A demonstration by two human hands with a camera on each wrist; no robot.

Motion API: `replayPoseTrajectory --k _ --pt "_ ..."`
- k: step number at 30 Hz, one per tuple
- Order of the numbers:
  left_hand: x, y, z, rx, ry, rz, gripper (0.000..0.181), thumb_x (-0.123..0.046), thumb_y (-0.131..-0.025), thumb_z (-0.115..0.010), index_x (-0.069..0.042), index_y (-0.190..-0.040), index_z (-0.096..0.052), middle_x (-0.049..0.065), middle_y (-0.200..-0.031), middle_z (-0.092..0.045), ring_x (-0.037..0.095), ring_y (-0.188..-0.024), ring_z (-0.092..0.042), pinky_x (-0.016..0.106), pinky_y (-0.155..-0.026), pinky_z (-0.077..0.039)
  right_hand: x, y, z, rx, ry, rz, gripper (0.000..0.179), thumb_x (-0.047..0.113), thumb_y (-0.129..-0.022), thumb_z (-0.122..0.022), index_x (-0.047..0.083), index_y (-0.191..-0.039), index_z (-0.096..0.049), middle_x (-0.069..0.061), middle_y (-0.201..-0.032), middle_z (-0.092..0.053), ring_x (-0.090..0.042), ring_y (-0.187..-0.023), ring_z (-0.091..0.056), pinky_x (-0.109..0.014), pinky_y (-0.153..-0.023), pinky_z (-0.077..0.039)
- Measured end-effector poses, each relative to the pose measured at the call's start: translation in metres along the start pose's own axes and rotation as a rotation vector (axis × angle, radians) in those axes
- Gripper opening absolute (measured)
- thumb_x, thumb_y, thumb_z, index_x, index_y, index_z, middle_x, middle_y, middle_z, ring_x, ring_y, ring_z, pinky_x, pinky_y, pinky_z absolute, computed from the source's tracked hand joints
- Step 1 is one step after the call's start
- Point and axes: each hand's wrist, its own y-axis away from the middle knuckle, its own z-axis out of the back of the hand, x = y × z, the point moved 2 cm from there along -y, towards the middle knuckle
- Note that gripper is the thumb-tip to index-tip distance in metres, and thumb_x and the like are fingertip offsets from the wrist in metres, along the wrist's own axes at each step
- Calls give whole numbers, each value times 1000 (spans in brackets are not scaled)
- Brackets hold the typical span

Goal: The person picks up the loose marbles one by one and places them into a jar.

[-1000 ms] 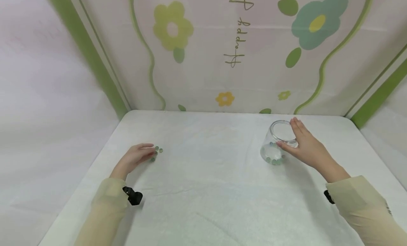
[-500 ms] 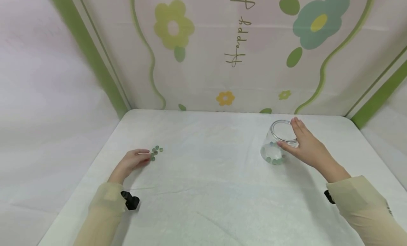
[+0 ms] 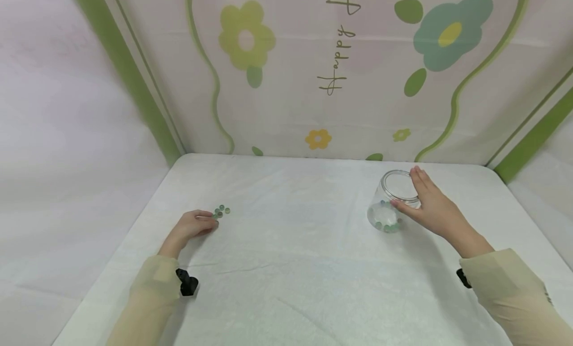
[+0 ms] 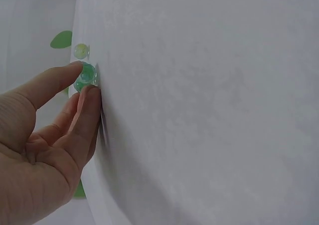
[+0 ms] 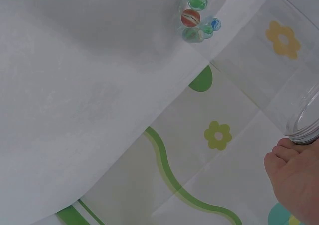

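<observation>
In the head view my left hand (image 3: 192, 226) is at a small cluster of green glass marbles (image 3: 220, 215) on the left of the table. Its thumb and fingers stand apart around the nearest marbles; the left wrist view has a green marble (image 4: 85, 75) between the fingertips and a yellowish marble (image 4: 81, 51) beyond. On the right, my right hand (image 3: 434, 209) grips the rim of a clear jar (image 3: 373, 207), thumb on the near side. Several marbles lie at the jar's bottom, among them a red-brown one (image 5: 190, 18) and a small blue one (image 5: 216, 24).
White cloth covers the table (image 3: 286, 266). A flower-printed curtain (image 3: 291, 87) rises along the back edge, and pale sheets hang on both sides. A black wrist camera (image 3: 188, 282) hangs at the left sleeve.
My left hand first drew back left from the marbles, uncovering more of them, then came slightly right so its fingertips reach the nearest ones. My right hand and the jar stay put.
</observation>
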Motion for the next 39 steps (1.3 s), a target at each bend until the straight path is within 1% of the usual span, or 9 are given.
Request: replayPoseTrajectory --k 5,10,15,22,26,30,33,37,39 --pt "-1 0 -1 -18 -35 10 55 -16 -89 -65 11 -133 -44 24 -124 -62 2 -86 -64 21 -81 -58 0 1 0 -9 -11 5 99 57 -93 -50 -4 -151 2 -21 -160 5 -42 -147 -1 -72 -108 -21" --pt "-1 1 0 -27 -62 21 58 -20 -91 -64 11 -135 -43 26 -128 -59 2 -86 -65 26 -87 -58 -1 1 0 -12 -15 11 99 57 -93 -50 -4 -151 2 -22 -160 4 -42 -147 -1 -71 -108 -20" --pt "0 3 2 -34 -41 41 60 -23 -91 -63 10 -138 -41 24 -126 -60 -2 -85 -63 23 -86 -57 -1 0 -1 -20 -16 15 99 57 -92 -51 -5 -151 1 -24 -159 1 -42 -147 -1 -71 -108 -21" --pt "-5 5 8 -46 4 10 58 -24 -95 -57 7 -140 -40 22 -132 -57 -7 -85 -59 16 -86 -53 -1 0 -2 -22 -10 14 99 57 -92 -51 -5 -150 0 -24 -159 1 -42 -147 -2 -71 -108 -21" --pt "-11 1 8 -39 88 -5 58 -24 -96 -57 6 -141 -39 17 -130 -59 -10 -84 -59 11 -84 -52 -2 -1 -2 -13 -4 3 99 57 -92 -51 -5 -151 0 -23 -159 2 -41 -147 -2 -71 -109 -20" --pt "-20 -2 5 -10 194 -41 57 -21 -97 -55 7 -142 -36 13 -129 -58 -11 -84 -59 8 -84 -52 -1 -2 -2 4 1 -1 100 58 -92 -50 -4 -151 1 -23 -159 4 -41 -147 -1 -70 -109 -20" --pt "-29 -3 1 13 255 -74 57 -20 -97 -55 9 -142 -35 7 -121 -60 -11 -85 -59 8 -84 -52 -1 -2 -2 4 2 1 100 58 -92 -50 -5 -151 1 -24 -159 3 -42 -147 -1 -70 -109 -21" --pt "-43 -6 -7 33 315 -105 57 -19 -97 -55 10 -142 -35 -5 -108 -59 -9 -86 -60 7 -83 -51 -1 -2 -1 0 0 -1 100 57 -92 -51 -5 -151 0 -23 -159 3 -42 -147 -2 -70 -109 -20" --pt "-51 -7 -11 44 339 -115 57 -19 -97 -56 9 -142 -34 -5 -108 -58 -9 -86 -60 7 -83 -51 -1 -2 -1 2 -2 -4 100 57 -92 -51 -5 -151 0 -22 -160 4 -41 -147 -2 -70 -110 -20"
